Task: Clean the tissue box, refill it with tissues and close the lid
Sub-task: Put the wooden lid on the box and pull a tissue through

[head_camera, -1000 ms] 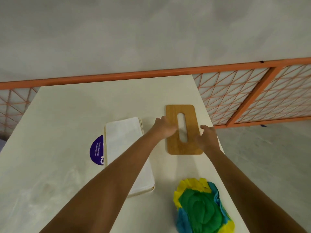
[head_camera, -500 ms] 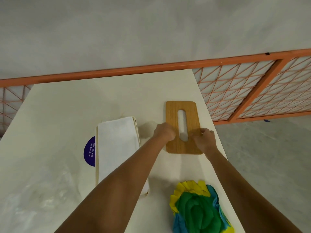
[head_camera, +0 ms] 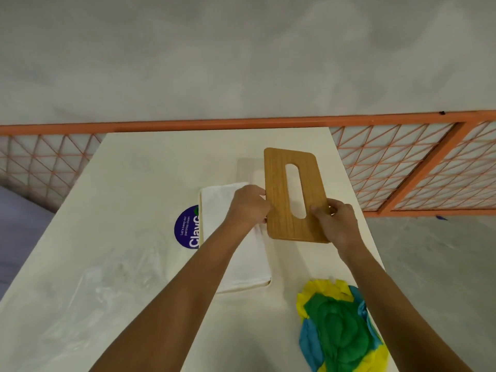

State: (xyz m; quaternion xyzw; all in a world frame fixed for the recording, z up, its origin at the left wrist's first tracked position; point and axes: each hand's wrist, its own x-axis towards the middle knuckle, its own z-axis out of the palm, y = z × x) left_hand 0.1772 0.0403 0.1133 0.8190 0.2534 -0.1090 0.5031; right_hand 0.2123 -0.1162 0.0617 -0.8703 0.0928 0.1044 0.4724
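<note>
White table [head_camera: 134, 183], orange fence [head_camera: 188, 127] behind. Both hands pinch the wooden lid [head_camera: 277, 183], left hand [head_camera: 248, 208] at its 9 o'clock edge, right hand [head_camera: 335, 224] at 4. Its long side runs 12 to 6. White tissue pile [head_camera: 214, 200] lies at 8 o'clock, nearer the left hand.

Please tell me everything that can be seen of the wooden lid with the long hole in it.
The wooden lid is a flat, thin brown board with visible grain and rounded corners. A long oval slot runs along its middle, and the pale table shows through it. The left hand grips its left long edge and the right hand pinches its right edge near the near end. Its shadow falls to its left, so it appears held above the table.
</note>
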